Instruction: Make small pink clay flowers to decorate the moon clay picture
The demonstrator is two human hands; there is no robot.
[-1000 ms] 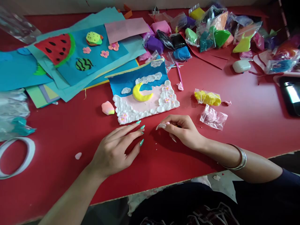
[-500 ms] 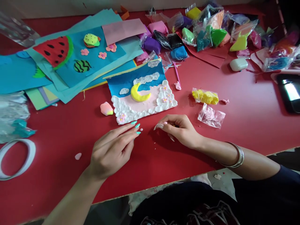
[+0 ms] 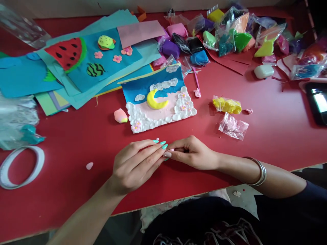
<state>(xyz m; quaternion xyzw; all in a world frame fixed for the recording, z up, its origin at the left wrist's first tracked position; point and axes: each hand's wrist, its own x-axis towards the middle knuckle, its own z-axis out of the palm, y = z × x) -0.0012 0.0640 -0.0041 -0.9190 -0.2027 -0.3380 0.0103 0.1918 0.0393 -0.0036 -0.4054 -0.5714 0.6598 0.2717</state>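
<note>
My right hand pinches a small bit of pink clay between thumb and fingers. My left hand, with green nails, has its fingers pressed together, their tips meeting the right hand's fingertips. What lies inside the left fingers is hidden. A tiny pink clay dot sits on the table by the left fingertips. Just beyond both hands lies a clay picture with a yellow moon, white puffs and small pink flowers. A pink clay lump with a yellow end rests at its left.
On the right are bags of yellow clay and pink clay. Several bagged clays line the back. A pink tool lies behind the picture. Blue papers and a white tape ring are left, a phone right.
The hands have come together: the left moved right, and the right moved slightly down and left, so their fingertips now meet around the pink clay. The view has shifted slightly.
</note>
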